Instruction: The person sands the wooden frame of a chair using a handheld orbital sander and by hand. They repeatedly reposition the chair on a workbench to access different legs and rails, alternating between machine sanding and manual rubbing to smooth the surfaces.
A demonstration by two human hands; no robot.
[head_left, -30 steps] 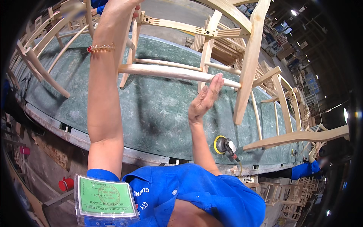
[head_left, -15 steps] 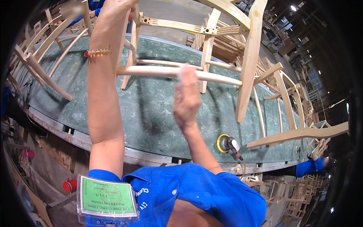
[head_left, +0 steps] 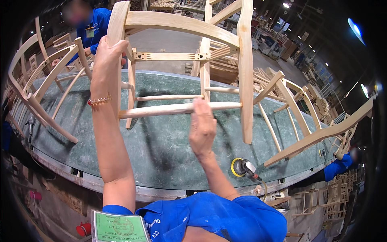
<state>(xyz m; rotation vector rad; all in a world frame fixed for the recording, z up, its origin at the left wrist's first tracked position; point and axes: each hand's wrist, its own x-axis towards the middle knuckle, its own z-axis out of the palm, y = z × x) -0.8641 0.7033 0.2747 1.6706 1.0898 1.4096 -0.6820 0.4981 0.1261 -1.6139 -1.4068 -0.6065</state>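
1. Overhead, the left hand (head_left: 107,50) is clamped round a leg of the pale unfinished wooden chair frame (head_left: 183,60), upturned on the green marbled workbench (head_left: 161,149).
2. The right hand (head_left: 202,127), fingers together, lies flat on the frame's lower rung (head_left: 161,109).
3. A yellow-padded orbital sander (head_left: 243,167) rests near the bench's front edge, bare bench surface around it.

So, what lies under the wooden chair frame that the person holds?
Under the chair frame lies the green table, with a yellow-padded sander nearer the person. The right hand covers part of the rung.

Left hand (head_left: 105,51) raised and gripping, right hand (head_left: 202,128) flat, fingers extended.
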